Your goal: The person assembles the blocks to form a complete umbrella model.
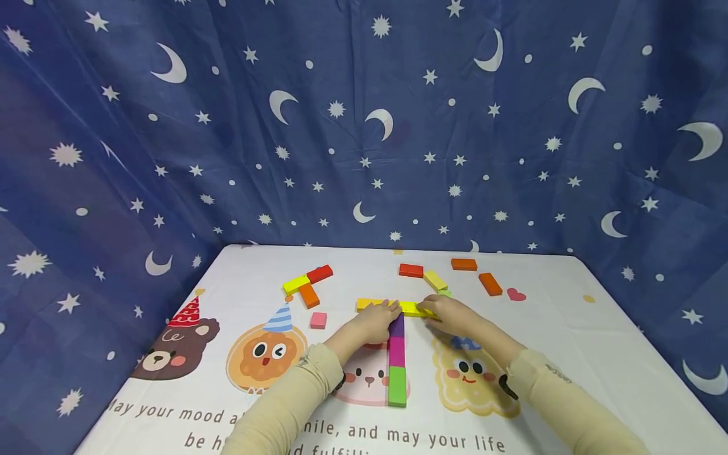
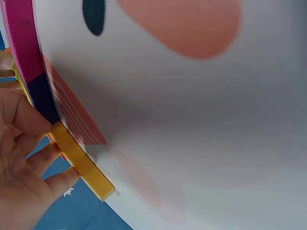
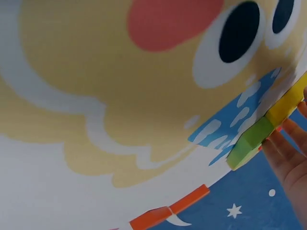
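Blocks form a T: an orange-yellow block [image 1: 366, 304] and a bright yellow block [image 1: 411, 309] make the bar. The stem runs through purple [image 1: 396, 326], magenta [image 1: 397, 351] and green [image 1: 397, 387] blocks. My left hand [image 1: 372, 323] touches the orange-yellow block with its fingertips, its thumb [image 2: 36, 117] by the joint with the purple block. On the bar's right half, the fingers of my right hand [image 1: 453, 315] rest against the bright yellow block and a light green block [image 3: 255, 135]. Part of the light green block is hidden in the head view.
Behind the right hand lie a pale yellow block [image 1: 435, 280], a red block [image 1: 411, 270] and orange blocks [image 1: 464, 265]. To the left sit a yellow block [image 1: 296, 285], a red block [image 1: 320, 273], an orange block [image 1: 309, 295] and a pink block [image 1: 318, 320]. A starry curtain [image 1: 364, 158] hangs behind.
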`<move>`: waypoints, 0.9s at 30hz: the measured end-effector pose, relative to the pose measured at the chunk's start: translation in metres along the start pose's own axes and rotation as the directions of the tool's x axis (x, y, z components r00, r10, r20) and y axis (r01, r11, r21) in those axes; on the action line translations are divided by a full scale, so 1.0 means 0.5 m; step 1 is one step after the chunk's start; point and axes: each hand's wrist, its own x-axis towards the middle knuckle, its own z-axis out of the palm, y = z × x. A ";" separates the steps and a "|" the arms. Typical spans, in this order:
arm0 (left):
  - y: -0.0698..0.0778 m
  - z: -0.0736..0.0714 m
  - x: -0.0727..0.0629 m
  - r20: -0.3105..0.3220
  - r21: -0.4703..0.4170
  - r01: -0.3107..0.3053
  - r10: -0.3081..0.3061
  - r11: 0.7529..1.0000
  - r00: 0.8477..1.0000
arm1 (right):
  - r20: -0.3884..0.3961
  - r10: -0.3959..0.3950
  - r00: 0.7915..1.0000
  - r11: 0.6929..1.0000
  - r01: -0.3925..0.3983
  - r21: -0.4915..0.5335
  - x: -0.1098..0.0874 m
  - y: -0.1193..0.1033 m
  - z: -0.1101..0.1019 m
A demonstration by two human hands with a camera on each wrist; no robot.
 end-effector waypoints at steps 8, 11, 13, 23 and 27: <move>0.000 -0.004 -0.004 0.006 -0.019 0.003 -0.003 1.000 1.000 | 0.031 -0.105 0.994 0.994 0.105 -0.016 -0.008 -0.021 0.001; 0.000 -0.004 -0.005 0.003 -0.020 -0.001 0.001 1.000 1.000 | 0.040 -0.119 0.992 0.992 0.120 -0.041 -0.008 -0.025 0.003; 0.000 -0.002 -0.007 -0.001 -0.018 0.000 0.000 1.000 1.000 | 0.036 -0.110 0.993 0.993 0.111 -0.046 -0.007 -0.027 0.005; -0.002 -0.002 -0.007 0.009 -0.052 0.009 -0.008 0.999 1.000 | 0.055 -0.074 0.996 0.992 0.080 -0.096 0.001 -0.042 0.011; -0.007 -0.008 -0.001 0.013 -0.108 0.016 -0.015 0.994 1.000 | 0.048 -0.073 0.996 0.993 0.077 -0.087 0.002 -0.042 0.010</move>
